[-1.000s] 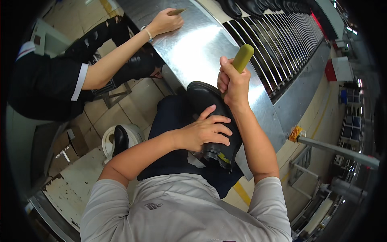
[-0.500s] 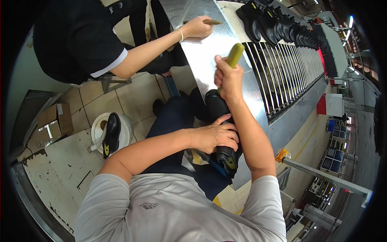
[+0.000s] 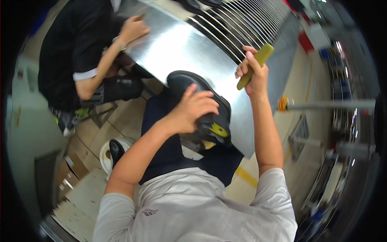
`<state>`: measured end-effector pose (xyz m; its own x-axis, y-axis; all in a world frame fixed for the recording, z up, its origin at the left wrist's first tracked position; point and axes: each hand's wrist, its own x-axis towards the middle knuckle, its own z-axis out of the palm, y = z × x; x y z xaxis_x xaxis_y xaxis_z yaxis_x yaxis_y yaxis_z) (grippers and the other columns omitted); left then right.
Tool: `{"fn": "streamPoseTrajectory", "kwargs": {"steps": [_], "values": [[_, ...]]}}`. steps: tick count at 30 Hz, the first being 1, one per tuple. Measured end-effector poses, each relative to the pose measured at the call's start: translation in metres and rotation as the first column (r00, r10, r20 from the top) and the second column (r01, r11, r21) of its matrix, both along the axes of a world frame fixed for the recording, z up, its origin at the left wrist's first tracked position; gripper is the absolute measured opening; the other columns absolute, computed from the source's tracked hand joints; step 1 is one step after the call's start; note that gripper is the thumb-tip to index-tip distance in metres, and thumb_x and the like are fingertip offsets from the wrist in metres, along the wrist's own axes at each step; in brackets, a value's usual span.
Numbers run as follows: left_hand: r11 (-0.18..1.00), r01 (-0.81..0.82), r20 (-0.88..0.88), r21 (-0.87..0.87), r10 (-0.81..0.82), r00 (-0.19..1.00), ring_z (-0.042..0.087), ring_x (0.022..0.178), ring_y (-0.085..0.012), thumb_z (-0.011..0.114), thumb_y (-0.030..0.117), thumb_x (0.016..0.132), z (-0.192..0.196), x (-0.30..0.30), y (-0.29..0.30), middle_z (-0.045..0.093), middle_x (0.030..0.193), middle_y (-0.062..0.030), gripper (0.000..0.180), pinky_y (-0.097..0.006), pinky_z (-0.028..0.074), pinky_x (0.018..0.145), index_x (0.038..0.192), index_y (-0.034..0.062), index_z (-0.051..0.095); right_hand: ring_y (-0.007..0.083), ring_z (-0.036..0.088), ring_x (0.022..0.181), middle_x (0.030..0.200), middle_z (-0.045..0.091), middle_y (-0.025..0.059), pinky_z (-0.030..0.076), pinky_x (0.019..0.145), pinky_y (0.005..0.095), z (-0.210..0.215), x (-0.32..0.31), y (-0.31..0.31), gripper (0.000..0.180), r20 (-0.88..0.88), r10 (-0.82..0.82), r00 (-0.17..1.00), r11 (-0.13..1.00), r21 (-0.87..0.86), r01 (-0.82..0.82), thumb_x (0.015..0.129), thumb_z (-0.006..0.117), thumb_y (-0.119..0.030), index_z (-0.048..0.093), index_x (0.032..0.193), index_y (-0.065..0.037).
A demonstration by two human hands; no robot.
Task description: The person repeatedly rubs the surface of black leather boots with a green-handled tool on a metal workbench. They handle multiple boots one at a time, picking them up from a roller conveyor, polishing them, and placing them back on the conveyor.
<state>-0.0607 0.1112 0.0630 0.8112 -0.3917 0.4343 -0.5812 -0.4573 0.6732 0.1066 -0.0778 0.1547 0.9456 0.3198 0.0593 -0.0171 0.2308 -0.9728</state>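
Observation:
A black leather boot (image 3: 219, 103) with a yellow-green patch at its heel end lies tilted at the near edge of the metal table, over my lap. My left hand (image 3: 193, 109) holds it from above, fingers spread over its upper. Raised to the right, apart from the boot, my right hand (image 3: 254, 74) grips an olive-green stick-like tool (image 3: 264, 53). Both ends of the tool show past my fingers; its exact kind is unclear.
The metal table (image 3: 161, 42) borders a roller conveyor (image 3: 258, 20) carrying black footwear. At far left sits a co-worker in black (image 3: 76, 44), one hand over the table. Another black shoe (image 3: 116, 151) rests on a white bucket (image 3: 105, 159) at left, near cardboard boxes (image 3: 74, 171).
My right hand has lifted the tool off to the right, away from the boot. The boot has turned, its toe now further left. The whole view has also swung round.

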Motion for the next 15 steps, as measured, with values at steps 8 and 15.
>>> {"fn": "streamPoseTrajectory", "kwargs": {"steps": [8, 15], "values": [[0.968, -0.237, 0.056, 0.078, 0.233, 0.971, 0.068, 0.114, -0.0298, 0.09, 0.01, 0.065, 0.025, -0.036, -0.002, 0.073, 0.118, -0.0069, 0.059, -0.056, 0.039, 0.113, 0.12, 0.0082, 0.068, 0.0116, 0.043, 0.045, 0.057, 0.041, -0.0013, 0.037, 0.042, 0.0294, -0.079, -0.095, -0.101, 0.027, -0.287, -0.281, 0.916, 0.901, 0.251, 0.355, 0.099, 0.067, -0.021, 0.06, 0.118, -0.002], [0.918, -0.39, -0.103, -0.073, 0.382, 0.919, 0.061, 0.129, -0.0373, 0.097, 0.009, 0.064, -0.018, -0.101, 0.0, 0.065, 0.13, -0.0192, 0.074, -0.047, 0.046, 0.111, 0.128, 0.0032, 0.062, 0.0115, 0.04, 0.045, 0.056, 0.038, -0.0004, 0.035, 0.042, 0.0285, -0.114, -0.131, -0.076, 0.031, -0.424, -0.219, 0.879, 0.789, 0.453, 0.415, 0.104, 0.062, -0.033, 0.058, 0.099, -0.003]]}}
